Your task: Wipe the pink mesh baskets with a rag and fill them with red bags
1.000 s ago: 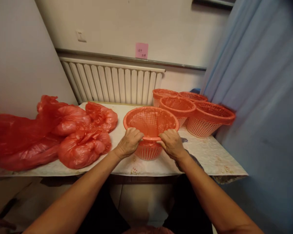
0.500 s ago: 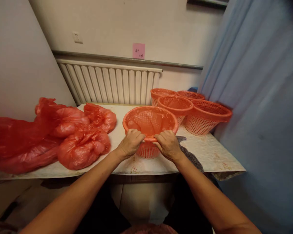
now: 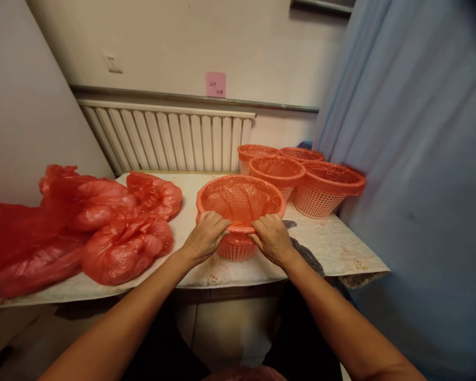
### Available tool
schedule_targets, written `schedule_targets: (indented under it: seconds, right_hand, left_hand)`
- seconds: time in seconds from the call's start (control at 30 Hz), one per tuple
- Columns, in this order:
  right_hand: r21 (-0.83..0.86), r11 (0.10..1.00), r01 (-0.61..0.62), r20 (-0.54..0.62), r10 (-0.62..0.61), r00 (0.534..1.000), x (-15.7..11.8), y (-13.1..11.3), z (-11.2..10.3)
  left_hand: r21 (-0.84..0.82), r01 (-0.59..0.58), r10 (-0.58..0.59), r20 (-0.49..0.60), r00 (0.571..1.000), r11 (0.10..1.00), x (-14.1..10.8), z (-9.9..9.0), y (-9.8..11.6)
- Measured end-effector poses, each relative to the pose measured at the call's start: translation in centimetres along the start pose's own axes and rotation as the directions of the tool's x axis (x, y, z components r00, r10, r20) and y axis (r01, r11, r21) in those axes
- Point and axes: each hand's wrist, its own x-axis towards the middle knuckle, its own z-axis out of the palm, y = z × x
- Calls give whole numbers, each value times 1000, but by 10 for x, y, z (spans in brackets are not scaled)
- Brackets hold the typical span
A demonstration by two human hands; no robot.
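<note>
An orange perforated basket [image 3: 238, 248] stands upright at the middle of the table, lined with a thin red plastic bag [image 3: 241, 198] folded over its rim. My left hand [image 3: 207, 235] is closed on the near rim at its left part, fingers wrapped over the edge and the liner. On the same near rim, a little to the right, my right hand [image 3: 273, 238] is closed in the same way. A short stretch of rim shows between the two hands. The inside of the basket shows only the liner.
Several similar lined baskets [image 3: 319, 203] stand together at the back right, by a blue curtain [image 3: 420, 185]. Full-looking red plastic bags [image 3: 122, 248] fill the left of the table [image 3: 353, 248]. A dark patterned cloth [image 3: 307, 256] lies right of the basket. Behind is a radiator [image 3: 174, 137].
The view has shifted slightly, so the background sits further left. Both hands remain on the near rim, slightly further apart along it.
</note>
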Motion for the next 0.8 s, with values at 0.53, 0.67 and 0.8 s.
schedule_targets:
  seconds: [0.53,0.67,0.8]
  right_hand:
    - [19,994,-104,-129,105,986,0,26,-10]
    - [32,988,-153,-224,156,962,-7,53,-50]
    - [-92,972,-217,-320,177,931,-27,88,-89]
  left_hand:
    - [-156,442,-462,-444,767,883,-83,39,20]
    - [-170,499,-524,-165,835,849,-117,84,12]
    - [-245,518,-521,58,852,820,-132,120,8]
